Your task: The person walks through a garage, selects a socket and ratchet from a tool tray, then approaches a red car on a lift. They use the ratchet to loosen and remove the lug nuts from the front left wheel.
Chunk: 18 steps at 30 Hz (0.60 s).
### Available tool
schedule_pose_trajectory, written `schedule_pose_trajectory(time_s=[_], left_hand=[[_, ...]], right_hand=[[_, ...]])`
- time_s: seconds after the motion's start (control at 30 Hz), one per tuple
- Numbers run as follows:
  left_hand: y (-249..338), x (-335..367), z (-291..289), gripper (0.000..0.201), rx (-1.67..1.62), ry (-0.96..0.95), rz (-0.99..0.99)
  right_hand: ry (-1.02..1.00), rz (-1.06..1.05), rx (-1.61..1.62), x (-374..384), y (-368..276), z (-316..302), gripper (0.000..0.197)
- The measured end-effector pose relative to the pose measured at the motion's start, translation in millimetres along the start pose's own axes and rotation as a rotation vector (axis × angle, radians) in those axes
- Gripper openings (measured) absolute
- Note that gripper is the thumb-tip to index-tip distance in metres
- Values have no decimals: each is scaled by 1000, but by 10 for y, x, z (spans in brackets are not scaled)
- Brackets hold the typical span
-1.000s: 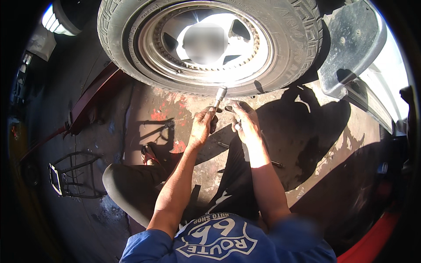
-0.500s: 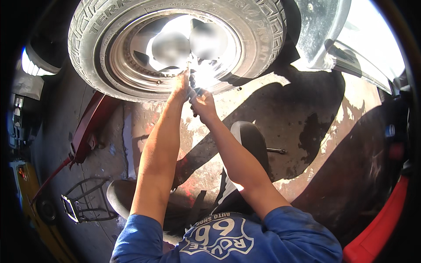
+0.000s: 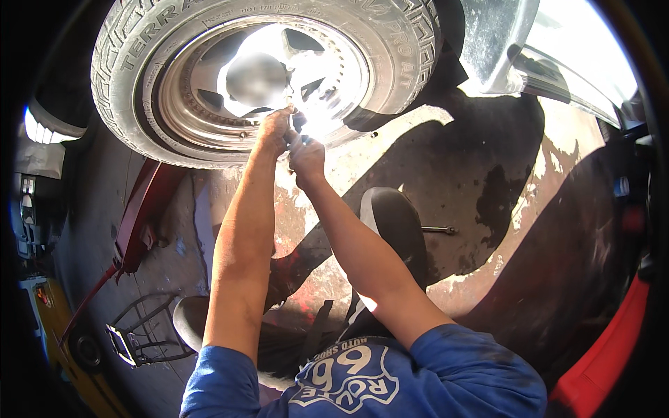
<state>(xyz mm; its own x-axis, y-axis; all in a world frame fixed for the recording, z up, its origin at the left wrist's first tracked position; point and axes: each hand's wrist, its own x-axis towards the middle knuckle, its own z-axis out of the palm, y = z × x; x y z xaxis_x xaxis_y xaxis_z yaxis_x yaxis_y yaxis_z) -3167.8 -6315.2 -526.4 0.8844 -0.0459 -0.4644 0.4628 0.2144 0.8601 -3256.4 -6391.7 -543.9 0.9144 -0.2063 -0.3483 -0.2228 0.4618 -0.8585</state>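
Note:
A large black tyre (image 3: 132, 104) on a bright silver rim (image 3: 174, 104) stands in front of me at the top of the head view. My left hand (image 3: 276, 129) is closed just below the spokes, around the upper end of a slim metal tool (image 3: 292, 125). Right beside and below it, my right hand (image 3: 307, 159) is closed on the same tool's lower part. The tool points up toward the wheel's centre; glare and my fingers hide its exact kind and whether its tip touches the wheel.
A wrench (image 3: 439, 229) lies on the floor right of my knee. A red floor jack (image 3: 139, 216) reaches toward the wheel from the left. A black metal frame (image 3: 150, 334) stands at lower left. Pale bodywork (image 3: 498, 49) is at upper right, a red object (image 3: 599, 355) at lower right.
Both hands and the tool have shifted slightly left in the view, as has the wheel. A blurred round patch over the wheel's right part is gone, baring spokes there. Both hands stay closed.

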Motion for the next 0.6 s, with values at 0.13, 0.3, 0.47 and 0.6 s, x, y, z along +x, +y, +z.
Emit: schedule_pose_trajectory(time_s=[0.13,0.3,0.47,0.6], left_hand=[[182,-58,-104,29,7,-112,-75],[318,-110,-116,18,138,-38,-100],[280,-65,48,17,270,164,-34],[263,-62,88,23,364,152,26]], right_hand=[[-91,-72,68,-63,7,31,27],[-57,221,285,-78,-81,42,29],[71,-20,-61,-17,-35,45,42],[135,-118,-345,20,35,96,48]])
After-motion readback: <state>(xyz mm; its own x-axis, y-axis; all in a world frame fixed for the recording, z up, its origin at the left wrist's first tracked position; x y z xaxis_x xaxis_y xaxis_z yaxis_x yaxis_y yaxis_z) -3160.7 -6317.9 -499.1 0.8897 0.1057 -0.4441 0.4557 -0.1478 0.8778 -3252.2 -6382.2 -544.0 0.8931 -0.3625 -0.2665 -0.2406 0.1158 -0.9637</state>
